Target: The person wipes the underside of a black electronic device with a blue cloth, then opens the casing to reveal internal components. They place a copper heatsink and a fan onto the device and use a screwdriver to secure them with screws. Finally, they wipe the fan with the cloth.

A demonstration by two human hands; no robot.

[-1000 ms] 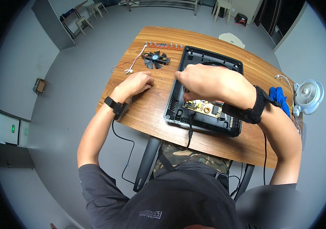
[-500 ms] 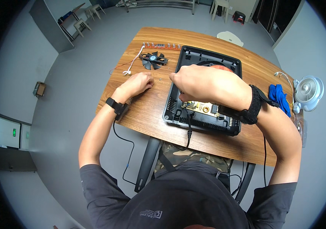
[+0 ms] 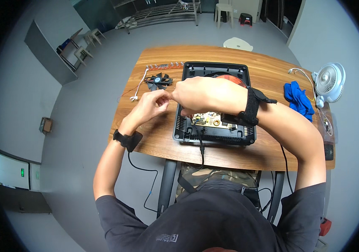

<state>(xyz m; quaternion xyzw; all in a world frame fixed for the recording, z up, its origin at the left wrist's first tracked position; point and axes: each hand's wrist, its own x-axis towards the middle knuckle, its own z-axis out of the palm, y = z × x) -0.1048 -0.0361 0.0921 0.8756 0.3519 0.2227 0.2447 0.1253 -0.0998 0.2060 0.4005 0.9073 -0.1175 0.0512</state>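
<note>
An opened induction cooker housing [image 3: 248, 105], black and shallow, lies on the wooden table with a copper coil [image 3: 232, 79] and a yellowish circuit board [image 3: 206, 121] inside. Over its left side reaches my right hand [image 3: 206, 94], fingers curled closed and largely hidden by the back of the hand. My left hand [image 3: 152, 106] is raised just left of the housing, thumb and fingers pinched together, its fingertips meeting those of the right. Whatever either hand holds is too small or hidden to make out. Just beyond the left hand sits a black cooling fan [image 3: 157, 80].
A narrow orange circuit strip [image 3: 162, 66] with a white cable [image 3: 139, 86] lies at the far left of the table. To the right are a blue cloth [image 3: 299, 101] and a small white desk fan [image 3: 330, 82]. A black power cord [image 3: 202, 153] hangs over the front edge.
My left hand has lifted off the tabletop and come right to my right hand, so their fingertips meet. The whole view has shifted, with the table sitting lower and further left.
</note>
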